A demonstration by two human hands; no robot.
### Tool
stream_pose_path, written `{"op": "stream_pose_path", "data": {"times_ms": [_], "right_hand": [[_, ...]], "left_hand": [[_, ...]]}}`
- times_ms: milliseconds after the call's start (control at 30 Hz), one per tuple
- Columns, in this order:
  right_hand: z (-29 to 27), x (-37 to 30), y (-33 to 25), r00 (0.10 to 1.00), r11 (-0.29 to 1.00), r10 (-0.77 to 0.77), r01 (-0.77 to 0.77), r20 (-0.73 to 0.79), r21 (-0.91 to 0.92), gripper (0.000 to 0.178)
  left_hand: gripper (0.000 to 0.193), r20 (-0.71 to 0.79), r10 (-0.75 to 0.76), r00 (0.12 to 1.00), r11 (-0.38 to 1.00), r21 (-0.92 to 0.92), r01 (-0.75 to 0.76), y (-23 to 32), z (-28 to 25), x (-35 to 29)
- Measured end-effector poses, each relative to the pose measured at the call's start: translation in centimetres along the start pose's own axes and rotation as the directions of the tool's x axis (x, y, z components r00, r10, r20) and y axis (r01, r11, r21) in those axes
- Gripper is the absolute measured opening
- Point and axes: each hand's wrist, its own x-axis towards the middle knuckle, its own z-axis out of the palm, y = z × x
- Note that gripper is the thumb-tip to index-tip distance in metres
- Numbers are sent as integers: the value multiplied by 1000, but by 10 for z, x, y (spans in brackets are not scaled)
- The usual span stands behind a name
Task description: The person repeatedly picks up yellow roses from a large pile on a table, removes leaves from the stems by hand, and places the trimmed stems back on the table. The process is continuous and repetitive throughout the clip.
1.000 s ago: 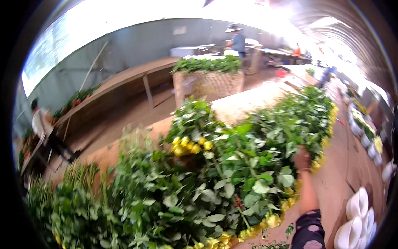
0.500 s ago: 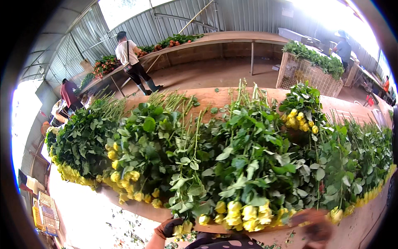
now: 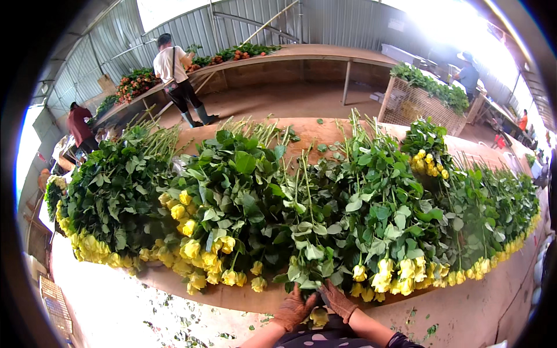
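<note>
At the near edge of the table, a small bunch of leafy yellow roses hangs over with its heads (image 3: 319,316) toward me. My left hand (image 3: 295,310), in a brown glove, is closed around this bunch from the left, just above the heads. From the right, my gloved right hand (image 3: 339,300) closes on the same bunch; leaves hide some of its fingertips. Long green stems of these roses (image 3: 307,191) run away from me over the table. Thick piles of yellow roses lie on both sides, a left pile (image 3: 203,255) and a right pile (image 3: 400,272).
The wooden table (image 3: 313,136) carries more roses at far left and right. A smaller yellow bunch (image 3: 429,162) lies on top at right. Beyond stand a wicker crate (image 3: 406,107) of greenery and a long bench (image 3: 325,53) with orange flowers. Several people work there. Leaf scraps litter the floor (image 3: 174,316).
My right hand has come in from the right to join my left at the bunch. The view has shifted, so the piles sit differently. A person at the far bench has raised a hand with a stem.
</note>
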Motion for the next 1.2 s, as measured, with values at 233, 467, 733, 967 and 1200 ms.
{"op": "stream_pose_path", "data": {"times_ms": [233,467,733,967,1200], "right_hand": [[-81,-2,10,871,-477,416,-36,262,878,56],[-214,-80,76,644,248,743,-16,-180,969,51],[-199,-40,80,699,867,496,-364,-516,341,42],[-119,-9,49,831,-788,443,181,337,589,31],[-85,-7,50,850,-809,381,116,363,576,30]], "left_hand": [[40,-250,417,874,901,-11,-433,-34,21,20],[25,-74,-219,973,357,-934,10,-16,-2,35],[37,-362,104,926,994,61,-88,30,-1,30],[63,-445,-286,848,953,-39,301,17,-54,108],[58,-211,-432,877,892,-242,381,-38,-36,157]]}}
